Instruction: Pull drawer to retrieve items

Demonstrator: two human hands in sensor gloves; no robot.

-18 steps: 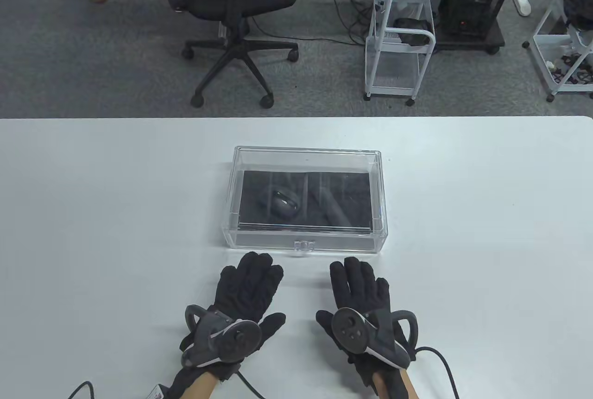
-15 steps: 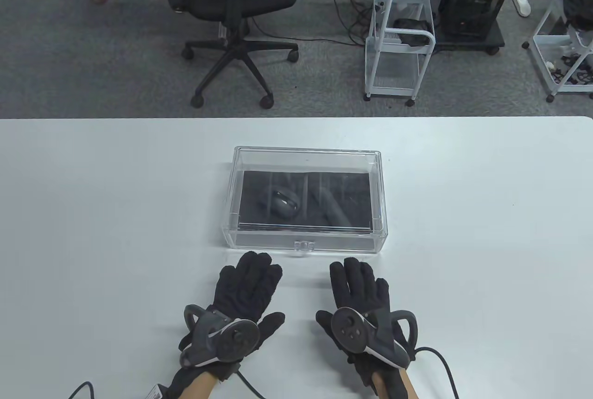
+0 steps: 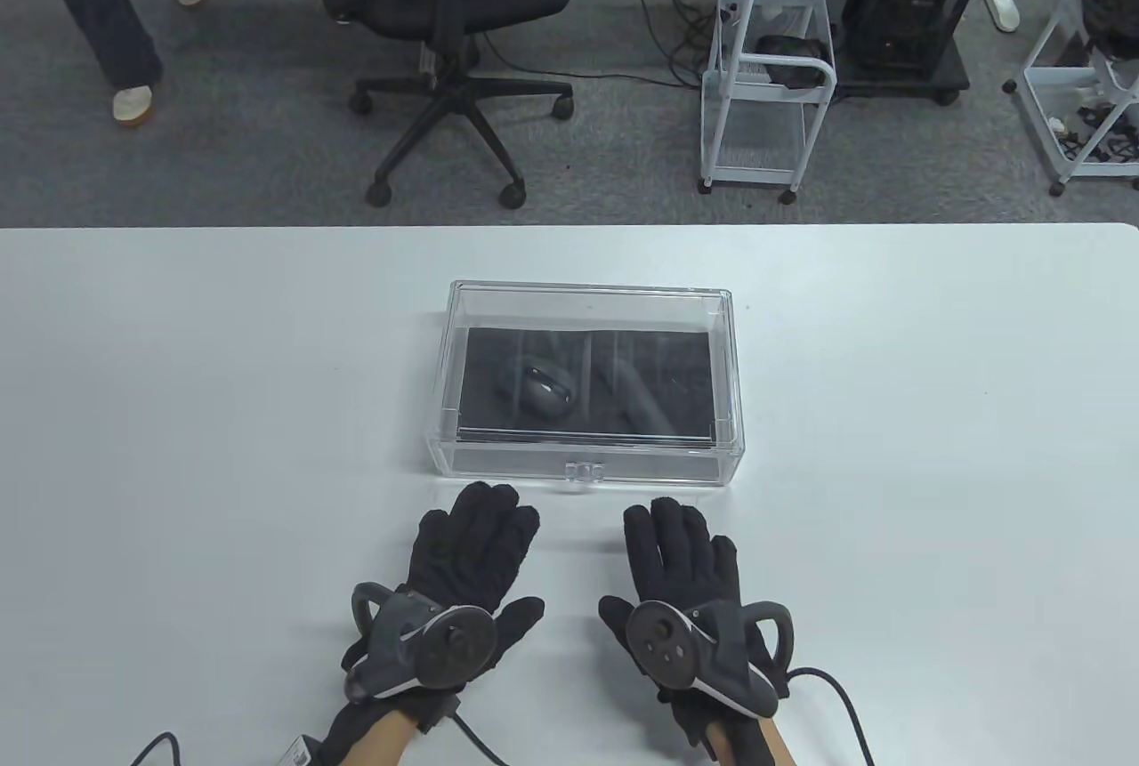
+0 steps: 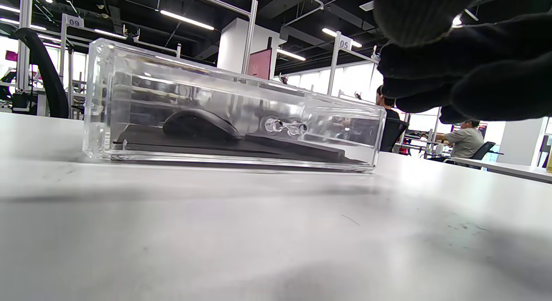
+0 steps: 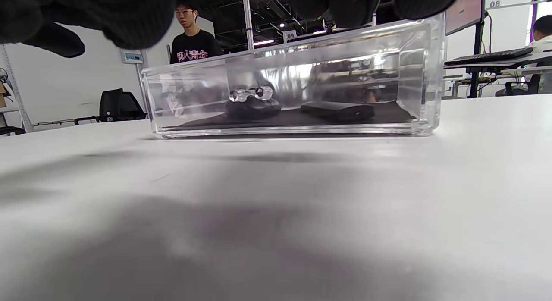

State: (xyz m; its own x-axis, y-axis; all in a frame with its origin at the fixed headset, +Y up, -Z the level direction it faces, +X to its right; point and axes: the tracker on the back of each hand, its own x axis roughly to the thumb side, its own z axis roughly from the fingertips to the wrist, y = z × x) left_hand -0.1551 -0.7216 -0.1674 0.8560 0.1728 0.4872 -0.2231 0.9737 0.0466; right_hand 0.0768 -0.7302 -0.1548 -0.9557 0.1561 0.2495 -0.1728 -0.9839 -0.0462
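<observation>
A clear plastic drawer box (image 3: 588, 294) sits closed in the middle of the white table (image 3: 178, 374). Its small clear handle (image 3: 585, 471) faces me. Inside, on a black liner, lie a black computer mouse (image 3: 545, 393) and a long black item (image 3: 642, 399). The box also shows in the left wrist view (image 4: 233, 120) and the right wrist view (image 5: 293, 94). My left hand (image 3: 476, 539) lies flat and open on the table just in front of the box. My right hand (image 3: 681, 548) lies flat and open beside it. Neither touches the box.
Beyond the table's far edge stand a black office chair (image 3: 449, 10), a white wire cart (image 3: 770, 81) and another rack (image 3: 1086, 81). A person's legs (image 3: 107, 10) pass at the far left. Cables run from both wrists off the near edge.
My right hand has shifted slightly left and a little forward. My left hand has barely moved. A person has walked into view at the far left.
</observation>
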